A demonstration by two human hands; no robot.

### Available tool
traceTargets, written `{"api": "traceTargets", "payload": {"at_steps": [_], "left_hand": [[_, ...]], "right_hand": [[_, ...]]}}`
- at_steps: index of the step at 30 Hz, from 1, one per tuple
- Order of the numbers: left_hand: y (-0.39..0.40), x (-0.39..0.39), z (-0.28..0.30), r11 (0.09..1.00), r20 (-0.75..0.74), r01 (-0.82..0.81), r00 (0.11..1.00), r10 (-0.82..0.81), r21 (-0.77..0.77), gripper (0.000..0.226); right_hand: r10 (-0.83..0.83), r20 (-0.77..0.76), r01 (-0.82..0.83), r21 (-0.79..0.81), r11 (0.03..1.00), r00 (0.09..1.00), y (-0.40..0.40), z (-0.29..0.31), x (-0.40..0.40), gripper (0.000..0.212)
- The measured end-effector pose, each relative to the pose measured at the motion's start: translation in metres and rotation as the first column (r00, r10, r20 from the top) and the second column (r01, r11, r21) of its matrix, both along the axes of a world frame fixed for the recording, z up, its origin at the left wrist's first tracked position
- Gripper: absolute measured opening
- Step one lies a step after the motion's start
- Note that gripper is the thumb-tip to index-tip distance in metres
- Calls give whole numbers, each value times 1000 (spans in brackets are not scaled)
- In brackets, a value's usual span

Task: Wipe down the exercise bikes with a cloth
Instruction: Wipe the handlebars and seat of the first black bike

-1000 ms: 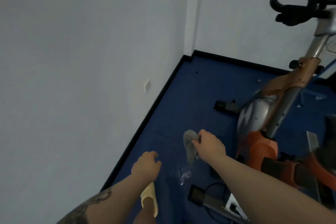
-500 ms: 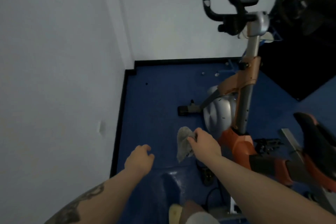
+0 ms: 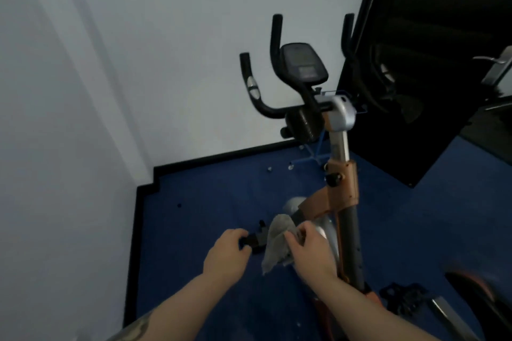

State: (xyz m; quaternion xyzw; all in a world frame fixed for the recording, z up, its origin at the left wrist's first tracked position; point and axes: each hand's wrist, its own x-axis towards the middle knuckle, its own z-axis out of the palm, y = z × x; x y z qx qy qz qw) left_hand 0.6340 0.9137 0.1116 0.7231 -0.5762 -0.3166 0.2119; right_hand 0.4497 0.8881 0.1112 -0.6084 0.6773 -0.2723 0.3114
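Low in the frame, the right hand (image 3: pixel 310 250) pinches a grey cloth (image 3: pixel 277 241), fingers closed on it; the left hand (image 3: pixel 225 255) hangs loosely curled, holding nothing. Best bet: spread that cloth flat before wiping. Beyond, mid-frame, stands the exercise bike (image 3: pixel 342 196), its handlebars (image 3: pixel 259 97) up top, not yet touched.

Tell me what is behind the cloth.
Behind the cloth, held by the right hand, sit the bike's silver housing and black front foot on blue floor. The cloth covers where they join.
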Motion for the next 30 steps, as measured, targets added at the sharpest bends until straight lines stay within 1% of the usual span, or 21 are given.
{"api": "traceTargets", "payload": {"at_steps": [3,6,8,10,11,12,13,14,15,16,17,18,19,20,21,22,23,24,26,28,30], "left_hand": [[-48,-2,26,994,-147,-14,989,-3,-113,39],[-98,1,51,975,-245,-41,969,-15,-219,36],[-132,1,71,953,-341,-80,940,-25,-292,33],[-164,1,90,929,-397,-84,915,-71,-361,30],[-178,-1,99,919,-412,-75,906,-100,-387,29],[-191,-3,106,909,-425,-63,896,-130,-412,28],[-201,-4,111,899,-440,-55,884,-159,-434,27],[-213,-7,115,893,-465,-46,865,-189,-448,27],[-225,-10,117,892,-498,-39,840,-214,-450,26],[-234,-13,116,897,-534,-35,814,-230,-441,25],[-241,-17,115,903,-569,-39,788,-236,-428,25],[-244,-22,114,910,-605,-48,761,-233,-412,24],[-248,-29,112,923,-651,-63,727,-218,-380,24],[-249,-36,108,938,-703,-85,686,-190,-336,24],[-250,-42,104,949,-748,-114,646,-155,-294,26],[-251,-48,100,954,-778,-141,616,-124,-264,28],[-252,-52,97,955,-793,-159,599,-109,-251,30],[-254,-55,96,954,-798,-163,593,-109,-251,31],[-258,-61,95,947,-789,-166,602,-122,-274,33],[-261,-66,96,939,-793,-190,597,-123,-288,33],[-262,-73,95,927,-798,-223,591,-118,-302,34]], "right_hand": [[-181,176,193,-57,979,968,-35,18,-2,20],[-313,366,367,-88,926,877,-73,37,1,15],[-348,493,467,-140,873,797,-98,60,2,11],[-376,593,578,-191,793,712,-121,85,0,9],[-372,618,614,-235,753,692,-131,98,-1,11],[-341,625,620,-302,724,702,-142,111,-1,11],[-289,609,591,-378,713,738,-151,124,0,11],[-244,562,537,-444,717,790,-163,134,2,11],[-213,495,469,-478,743,842,-178,139,6,14],[-204,395,391,-484,783,896,-190,141,12,17],[-207,240,302,-484,821,948,-201,139,19,19],[-210,40,203,-484,851,977,-208,134,27,22],[-215,-124,132,-477,869,969,-212,127,33,24],[-217,-185,104,-481,870,959,-212,119,36,24],[-200,-163,99,-480,872,966,-210,113,37,21],[-158,-104,89,-479,873,982,-206,108,33,17],[-105,-59,64,-478,876,993,-202,105,27,14],[-55,-59,20,-473,881,997,-200,103,19,12],[5,-125,-64,-472,879,992,-206,107,9,13],[-37,-175,-59,-515,855,984,-218,113,16,20],[-101,-130,13,-552,834,986,-222,114,31,22]]}}
